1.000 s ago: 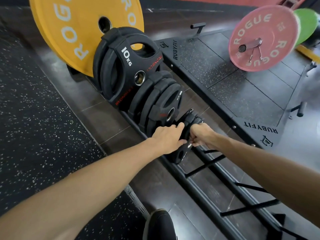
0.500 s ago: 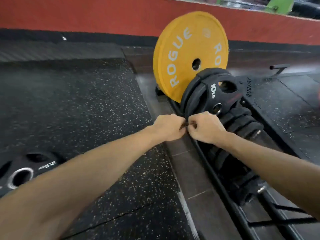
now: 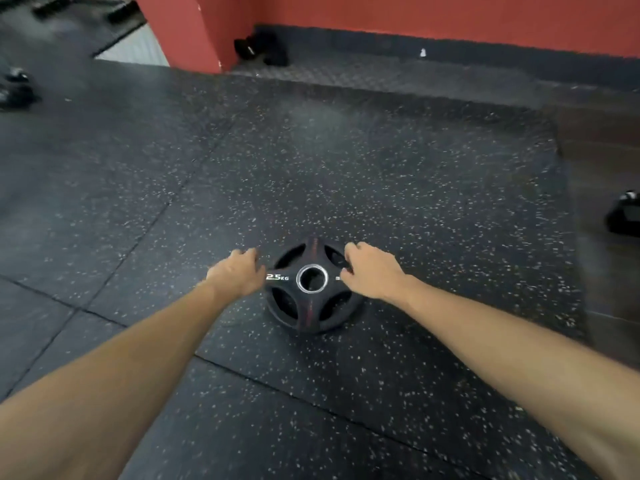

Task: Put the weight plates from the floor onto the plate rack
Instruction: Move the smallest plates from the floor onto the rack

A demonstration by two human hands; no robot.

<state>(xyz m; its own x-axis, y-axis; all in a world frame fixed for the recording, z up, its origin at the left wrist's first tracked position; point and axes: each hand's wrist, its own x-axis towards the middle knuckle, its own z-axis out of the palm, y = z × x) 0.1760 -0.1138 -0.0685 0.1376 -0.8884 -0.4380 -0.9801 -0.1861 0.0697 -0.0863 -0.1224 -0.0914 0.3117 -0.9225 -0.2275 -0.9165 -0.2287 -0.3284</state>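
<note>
Left hand: the left hand (image 3: pixel 239 273) sits at centre frame, fingers loosely curled and spread apart, at the left rim of the weight plate (image 3: pixel 312 285); whether it touches the rim is unclear, and it grips nothing.
Right hand: the right hand (image 3: pixel 372 270) lies over the plate's upper right edge, fingertips (image 3: pixel 346 258) hooked down into a grip slot, curled but not clenched tight.
Weight plate: flat on the floor (image 3: pixel 381 174) at centre frame, between the two hands; black and round, with cut-out grip slots, a shiny metal ring around the middle hole, faint red stripes and white "2.5KG" lettering.
Floor: dark rubber tiles with pale speckles, seams running diagonally.
Wall: a red wall (image 3: pixel 450 19) with a dark base strip across the top of the frame.
Hard to make out: dark objects (image 3: pixel 261 46) at the wall's foot, upper centre, are blurred; another dark object (image 3: pixel 623 216) is cut off by the right edge.
</note>
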